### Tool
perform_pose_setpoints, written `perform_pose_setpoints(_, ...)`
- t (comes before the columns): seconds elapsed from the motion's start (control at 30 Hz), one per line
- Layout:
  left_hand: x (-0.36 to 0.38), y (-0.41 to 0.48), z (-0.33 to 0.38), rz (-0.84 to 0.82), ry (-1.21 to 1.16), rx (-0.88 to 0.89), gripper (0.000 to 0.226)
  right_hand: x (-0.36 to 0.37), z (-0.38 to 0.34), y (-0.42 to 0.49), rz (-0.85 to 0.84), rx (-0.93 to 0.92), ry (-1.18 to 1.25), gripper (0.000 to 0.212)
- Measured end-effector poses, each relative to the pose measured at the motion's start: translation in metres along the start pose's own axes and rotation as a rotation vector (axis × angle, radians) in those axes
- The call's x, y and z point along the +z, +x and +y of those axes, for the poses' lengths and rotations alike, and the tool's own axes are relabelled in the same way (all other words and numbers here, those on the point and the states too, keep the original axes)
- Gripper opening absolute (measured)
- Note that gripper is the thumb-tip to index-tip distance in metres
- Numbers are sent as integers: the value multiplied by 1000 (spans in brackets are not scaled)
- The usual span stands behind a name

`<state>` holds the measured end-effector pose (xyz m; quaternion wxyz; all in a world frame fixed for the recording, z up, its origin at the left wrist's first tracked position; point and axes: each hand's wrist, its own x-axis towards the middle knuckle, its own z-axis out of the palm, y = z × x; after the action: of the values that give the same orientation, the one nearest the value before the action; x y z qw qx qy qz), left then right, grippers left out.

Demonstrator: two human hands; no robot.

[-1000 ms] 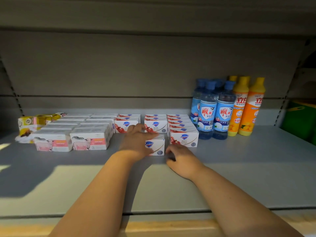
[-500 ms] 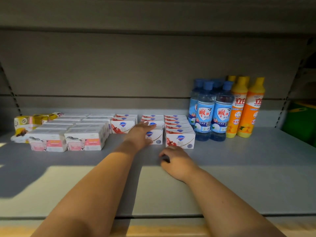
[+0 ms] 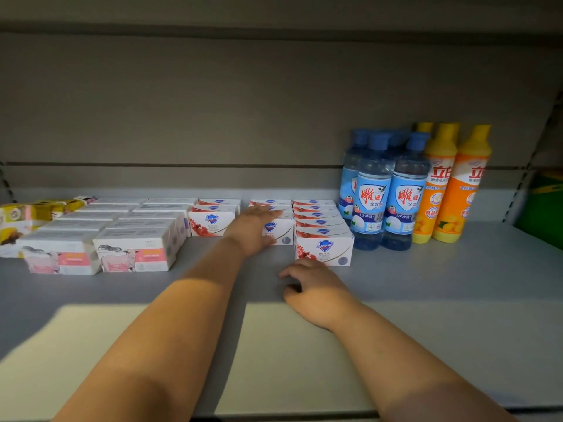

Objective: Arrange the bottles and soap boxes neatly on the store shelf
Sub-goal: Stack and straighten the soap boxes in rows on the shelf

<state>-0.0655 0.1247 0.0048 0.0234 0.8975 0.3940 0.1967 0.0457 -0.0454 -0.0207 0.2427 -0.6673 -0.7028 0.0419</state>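
White soap boxes with red fruit print stand in three rows on the grey shelf (image 3: 426, 300). My left hand (image 3: 253, 228) lies flat, fingers straight, against the front box of the middle row (image 3: 281, 234), covering most of it. The right row's front box (image 3: 324, 251) stands further forward. My right hand (image 3: 313, 287) rests on the shelf just in front of it with fingers loosely curled, holding nothing. Blue bottles (image 3: 387, 193) and orange bottles (image 3: 454, 184) stand upright at the right of the boxes.
Pink-and-white soap boxes (image 3: 134, 248) fill two rows at the left, with yellow packs (image 3: 27, 214) beyond them at the far left. A green object (image 3: 545, 202) sits past the shelf's right upright. The shelf's back wall stands close behind the rows.
My left hand has pushed the middle row's front box backward toward its row. My right hand has stayed low on the shelf in front of the right row.
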Motion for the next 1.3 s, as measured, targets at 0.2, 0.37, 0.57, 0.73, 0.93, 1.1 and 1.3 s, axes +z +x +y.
perform_pose_setpoints(0.2, 9, -7, -4, 76, -32, 61, 76, -1, -3, -2, -5, 12, 16, 36)
perform_pose_setpoints(0.37, -3, -16, -3, 341, -311, 44, 64, -3, -4, -2, -12, 19, 7, 37)
perform_pose_setpoints(0.57, -19, -14, -32, 450, 27, -272, 63, -2, -2, -2, -27, 23, 3, 37)
perform_pose_setpoints(0.73, -9, -15, -46, 78, 148, -438, 72, 0, 1, 0, -17, 7, -3, 34)
perform_pose_setpoints(0.93, -13, -15, -39, 109, 266, -492, 71, 2, 3, 1, -29, 12, 16, 34)
perform_pose_setpoints(1.1, -13, -21, -36, 218, 325, -526, 63, 1, 2, 1, -33, 28, 28, 36)
perform_pose_setpoints(1.3, -17, -37, -30, 473, 78, -527, 45, -4, -1, -1, -66, 60, 16, 35)
